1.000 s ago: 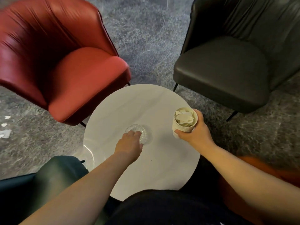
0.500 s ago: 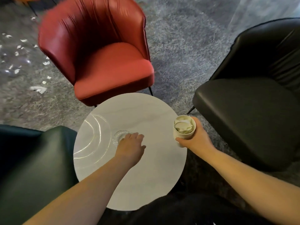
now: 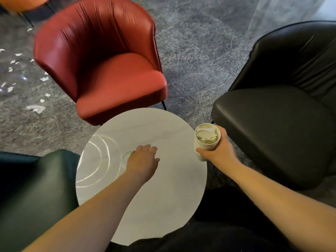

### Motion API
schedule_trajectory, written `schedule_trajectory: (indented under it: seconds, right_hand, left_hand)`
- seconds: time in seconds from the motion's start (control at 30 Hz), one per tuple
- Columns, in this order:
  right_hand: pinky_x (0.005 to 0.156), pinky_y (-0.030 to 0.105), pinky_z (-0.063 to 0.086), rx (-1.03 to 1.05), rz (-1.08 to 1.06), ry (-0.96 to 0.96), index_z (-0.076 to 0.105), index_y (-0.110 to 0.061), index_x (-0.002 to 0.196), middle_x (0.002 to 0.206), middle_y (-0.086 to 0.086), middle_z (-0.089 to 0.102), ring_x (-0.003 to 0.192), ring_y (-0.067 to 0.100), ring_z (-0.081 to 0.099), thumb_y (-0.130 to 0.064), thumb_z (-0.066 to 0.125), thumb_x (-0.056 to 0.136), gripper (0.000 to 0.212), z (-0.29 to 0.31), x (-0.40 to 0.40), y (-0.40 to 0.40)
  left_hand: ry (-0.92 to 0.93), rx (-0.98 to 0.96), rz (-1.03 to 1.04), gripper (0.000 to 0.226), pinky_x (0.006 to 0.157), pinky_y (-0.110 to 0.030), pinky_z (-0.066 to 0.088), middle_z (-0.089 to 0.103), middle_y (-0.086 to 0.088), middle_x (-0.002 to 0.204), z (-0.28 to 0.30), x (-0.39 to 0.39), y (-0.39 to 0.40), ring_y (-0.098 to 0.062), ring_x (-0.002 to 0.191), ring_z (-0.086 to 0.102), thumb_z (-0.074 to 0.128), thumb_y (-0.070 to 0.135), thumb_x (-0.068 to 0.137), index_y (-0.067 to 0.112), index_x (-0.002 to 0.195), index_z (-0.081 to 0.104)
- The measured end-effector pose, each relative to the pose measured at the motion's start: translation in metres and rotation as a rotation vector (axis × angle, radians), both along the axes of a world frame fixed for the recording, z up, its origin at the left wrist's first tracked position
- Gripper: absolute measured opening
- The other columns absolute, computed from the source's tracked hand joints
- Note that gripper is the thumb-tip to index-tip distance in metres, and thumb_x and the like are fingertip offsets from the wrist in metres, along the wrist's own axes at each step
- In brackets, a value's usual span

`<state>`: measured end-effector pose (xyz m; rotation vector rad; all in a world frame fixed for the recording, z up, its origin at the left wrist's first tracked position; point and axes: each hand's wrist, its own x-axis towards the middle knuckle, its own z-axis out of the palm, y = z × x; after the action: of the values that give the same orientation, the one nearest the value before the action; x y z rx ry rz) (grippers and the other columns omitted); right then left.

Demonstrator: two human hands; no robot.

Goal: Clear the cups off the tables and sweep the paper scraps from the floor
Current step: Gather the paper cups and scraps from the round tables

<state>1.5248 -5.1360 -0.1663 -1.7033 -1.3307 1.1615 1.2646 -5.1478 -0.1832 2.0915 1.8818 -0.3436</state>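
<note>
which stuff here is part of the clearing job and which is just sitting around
Part of the job:
- paper cup, stuffed with crumpled paper, held in the right hand
- glass on the table, mostly under the left hand
- paper scraps on the floor at left

Just there:
- red chair
- black chair
- dark green chair

Soft, even indoor light, moderately bright. Curved glare streaks on the round table at its left side; red chair back smeared by motion blur. Wide-angle bending at the edges.
</note>
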Motion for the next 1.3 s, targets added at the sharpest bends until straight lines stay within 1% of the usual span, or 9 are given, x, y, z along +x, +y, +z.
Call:
schedule_trajectory:
  seconds: [0.13, 0.3, 0.37, 0.47, 0.6, 0.77, 0.9, 1.13, 1.3]
  right_hand:
    - [0.055, 0.003, 0.041, -0.029, -0.014, -0.009, 0.034, -0.054, 0.108, 0.099, -0.030, 0.053, 0.089, -0.012, 0.053, -0.022, 0.090, 0.059, 0.081, 0.001, 0.027, 0.020]
    - [0.071, 0.015, 0.044, -0.067, 0.019, -0.039, 0.034, -0.049, 0.117, 0.104, -0.022, 0.056, 0.091, -0.004, 0.056, -0.027, 0.088, 0.060, 0.081, -0.003, 0.079, 0.077]
    - [0.064, 0.006, 0.041, -0.078, 0.045, -0.051, 0.032, -0.053, 0.114, 0.102, -0.024, 0.056, 0.088, -0.013, 0.055, -0.029, 0.087, 0.060, 0.081, -0.005, 0.104, 0.107]
    - [0.056, 0.005, 0.043, -0.069, 0.083, -0.080, 0.032, -0.066, 0.101, 0.093, -0.031, 0.058, 0.085, -0.027, 0.049, -0.030, 0.087, 0.058, 0.078, -0.005, 0.143, 0.156]
    - [0.065, 0.011, 0.040, -0.080, 0.131, -0.105, 0.031, -0.072, 0.096, 0.096, -0.031, 0.057, 0.088, -0.017, 0.053, -0.033, 0.087, 0.057, 0.080, 0.000, 0.192, 0.217]
    - [0.059, 0.001, 0.042, -0.055, 0.189, -0.105, 0.034, -0.067, 0.103, 0.100, -0.032, 0.056, 0.091, -0.026, 0.049, -0.032, 0.088, 0.056, 0.080, 0.011, 0.237, 0.271]
    - [0.058, -0.002, 0.041, -0.032, 0.175, -0.073, 0.035, -0.068, 0.103, 0.100, -0.035, 0.058, 0.091, -0.024, 0.051, -0.033, 0.088, 0.055, 0.079, 0.020, 0.252, 0.298]
    - [0.066, 0.011, 0.042, 0.017, 0.170, -0.047, 0.034, -0.068, 0.104, 0.101, -0.041, 0.055, 0.091, -0.022, 0.052, -0.038, 0.085, 0.055, 0.076, 0.029, 0.250, 0.342]
    - [0.067, 0.012, 0.042, 0.039, 0.160, -0.057, 0.035, -0.068, 0.101, 0.099, -0.036, 0.058, 0.090, -0.022, 0.053, -0.033, 0.086, 0.057, 0.076, 0.033, 0.236, 0.394]
  left_hand:
    - [0.029, -0.036, -0.008, 0.043, 0.106, -0.037, 0.034, 0.037, 0.000, 0.150, 0.003, 0.020, 0.021, -0.023, 0.135, 0.034, 0.039, 0.040, 0.102, 0.023, 0.142, 0.040]
    - [0.049, -0.048, 0.024, 0.041, 0.103, -0.038, 0.036, 0.042, 0.001, 0.146, -0.006, 0.063, 0.068, -0.023, 0.131, 0.038, 0.040, 0.041, 0.101, 0.024, 0.139, 0.043]
    - [0.047, -0.053, 0.053, 0.041, 0.101, -0.038, 0.036, 0.044, 0.002, 0.144, -0.011, 0.088, 0.089, -0.023, 0.130, 0.039, 0.040, 0.042, 0.100, 0.025, 0.138, 0.044]
    - [0.038, -0.065, 0.090, 0.040, 0.100, -0.038, 0.037, 0.047, 0.001, 0.141, -0.017, 0.133, 0.125, -0.024, 0.128, 0.040, 0.042, 0.041, 0.100, 0.025, 0.136, 0.046]
    - [0.012, -0.067, 0.142, 0.035, 0.099, -0.039, 0.038, 0.051, 0.000, 0.136, -0.018, 0.194, 0.177, -0.024, 0.125, 0.042, 0.043, 0.037, 0.098, 0.025, 0.131, 0.050]
    - [-0.028, -0.044, 0.156, 0.040, 0.100, -0.040, 0.036, 0.051, 0.001, 0.137, -0.009, 0.246, 0.228, -0.025, 0.126, 0.042, 0.044, 0.043, 0.099, 0.024, 0.133, 0.049]
    - [-0.003, -0.030, 0.162, 0.042, 0.099, -0.040, 0.036, 0.050, 0.002, 0.138, 0.001, 0.258, 0.254, -0.024, 0.128, 0.041, 0.043, 0.045, 0.099, 0.026, 0.136, 0.046]
    - [0.026, 0.014, 0.181, 0.043, 0.099, -0.041, 0.036, 0.047, 0.002, 0.140, 0.008, 0.246, 0.306, -0.024, 0.130, 0.038, 0.042, 0.044, 0.100, 0.024, 0.138, 0.043]
    - [0.023, 0.024, 0.161, 0.042, 0.101, -0.043, 0.035, 0.047, 0.001, 0.140, 0.008, 0.231, 0.362, -0.025, 0.130, 0.038, 0.040, 0.041, 0.100, 0.021, 0.138, 0.042]
